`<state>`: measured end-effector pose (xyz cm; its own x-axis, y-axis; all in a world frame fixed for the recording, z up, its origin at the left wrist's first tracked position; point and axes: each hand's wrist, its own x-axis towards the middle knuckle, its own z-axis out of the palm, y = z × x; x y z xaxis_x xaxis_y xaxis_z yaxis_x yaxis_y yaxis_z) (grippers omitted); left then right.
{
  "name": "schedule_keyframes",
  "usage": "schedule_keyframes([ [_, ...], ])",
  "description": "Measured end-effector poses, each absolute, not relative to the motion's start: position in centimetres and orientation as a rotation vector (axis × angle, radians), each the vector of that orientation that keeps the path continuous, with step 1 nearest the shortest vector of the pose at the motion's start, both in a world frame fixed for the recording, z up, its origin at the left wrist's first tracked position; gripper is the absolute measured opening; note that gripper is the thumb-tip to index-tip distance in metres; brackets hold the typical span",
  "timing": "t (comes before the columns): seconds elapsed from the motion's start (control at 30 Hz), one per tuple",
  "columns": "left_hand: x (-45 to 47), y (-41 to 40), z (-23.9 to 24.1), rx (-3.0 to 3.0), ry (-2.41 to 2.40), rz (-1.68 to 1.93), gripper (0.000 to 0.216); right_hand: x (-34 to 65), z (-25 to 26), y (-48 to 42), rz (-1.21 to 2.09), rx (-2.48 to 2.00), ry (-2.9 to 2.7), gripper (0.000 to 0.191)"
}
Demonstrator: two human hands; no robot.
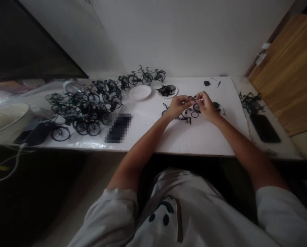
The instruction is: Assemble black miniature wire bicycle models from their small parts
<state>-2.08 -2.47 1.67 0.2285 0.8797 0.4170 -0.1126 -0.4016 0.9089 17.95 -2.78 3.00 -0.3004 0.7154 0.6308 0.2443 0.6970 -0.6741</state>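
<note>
Both my hands meet above the white board [202, 142], fingertips nearly touching. My left hand [178, 107] is closed in a pinch on a small dark part [191, 98], whose kind is too small to tell. Pinched fingers of my right hand [207, 106] come up against it from the other side; a thin light sliver shows at their tips, too small to name. Below them on the board lie a loose miniature bicycle wheel [195, 114] and a dark miniature bicycle frame piece [186, 119]. Other dark parts [216, 105] are half hidden behind my right hand.
Many assembled miniature bicycles [83, 103] crowd the left side. At the back stand a white dish [140, 93] and a plate of dark bicycle parts [167, 90]. Small tools [219, 84] and a black block [207, 83] lie back right. A phone [265, 128] rests at the right.
</note>
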Motion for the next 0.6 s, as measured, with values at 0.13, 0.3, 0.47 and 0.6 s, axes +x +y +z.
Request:
schedule_keyframes([
  [0.13, -2.2, -2.3, 1.6, 1.573, 0.731, 1.318, 0.043, 18.1, 2.6, -2.5, 0.621, -0.768, -1.857, 0.055],
  [0.3, -2.2, -2.2, 1.5, 1.462, 0.648, 1.247, 0.047, 18.1, 2.2, -2.2, 0.765, -0.763, -1.796, 0.060],
  [0.47, -2.4, -2.4, 1.9, 1.391, 0.624, 1.193, 0.052, 17.8, 1.7, -2.1, 0.831, -0.737, -1.766, 0.058],
  [0.6, -2.4, -2.5, 2.0, 1.330, 0.615, 1.138, 0.050, 17.7, 1.5, -2.2, 0.742, -0.778, -1.783, 0.059],
])
